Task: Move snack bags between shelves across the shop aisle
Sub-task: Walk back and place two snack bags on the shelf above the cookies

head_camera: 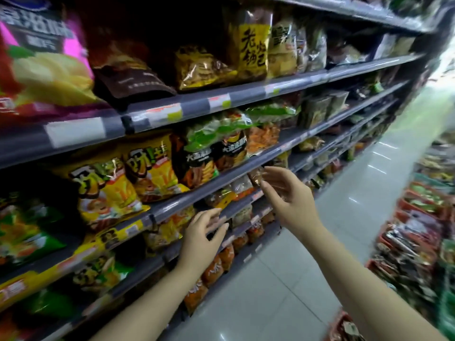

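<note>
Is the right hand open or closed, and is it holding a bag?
Open and empty. The right hand has its fingers spread, reaching toward a small clear bag at the shelf edge, with nothing gripped yet.

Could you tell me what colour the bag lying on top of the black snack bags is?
Green bag, seen in the head view.

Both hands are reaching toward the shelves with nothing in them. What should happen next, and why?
Probably the right hand should close on the small clear snack bag at its fingertips, since both it and the left hand are open and empty.
</note>
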